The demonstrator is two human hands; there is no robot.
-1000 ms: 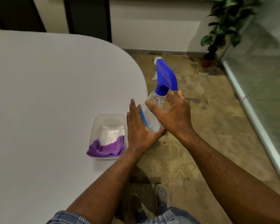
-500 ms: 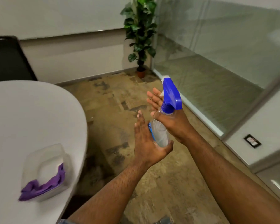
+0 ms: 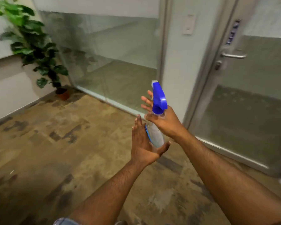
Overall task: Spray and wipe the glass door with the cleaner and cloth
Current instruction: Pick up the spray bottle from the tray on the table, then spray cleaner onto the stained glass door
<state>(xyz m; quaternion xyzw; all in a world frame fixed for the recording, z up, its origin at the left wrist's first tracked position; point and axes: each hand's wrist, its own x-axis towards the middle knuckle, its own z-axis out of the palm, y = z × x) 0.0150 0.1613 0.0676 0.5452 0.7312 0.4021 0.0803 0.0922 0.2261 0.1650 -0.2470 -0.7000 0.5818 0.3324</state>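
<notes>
A clear spray bottle (image 3: 156, 135) with a blue trigger head (image 3: 159, 98) stands upright between my two hands at mid-frame. My left hand (image 3: 143, 143) cups the bottle's lower body from the left, thumb under its base. My right hand (image 3: 164, 122) holds the neck just below the trigger head, fingers stretched out past it. The glass door (image 3: 250, 111) with a metal lever handle (image 3: 234, 55) fills the right side, beyond the bottle. The cloth is out of view.
A fixed glass wall panel (image 3: 113, 62) runs left of the door, past a pale post with a wall switch (image 3: 188, 25). A potted plant (image 3: 34, 46) stands in the far left corner. Mottled brown floor lies between me and the door.
The view has swung right, away from the table and the tub with the purple cloth, both now out of sight. The door has come into view. Both hands keep their hold on the bottle.
</notes>
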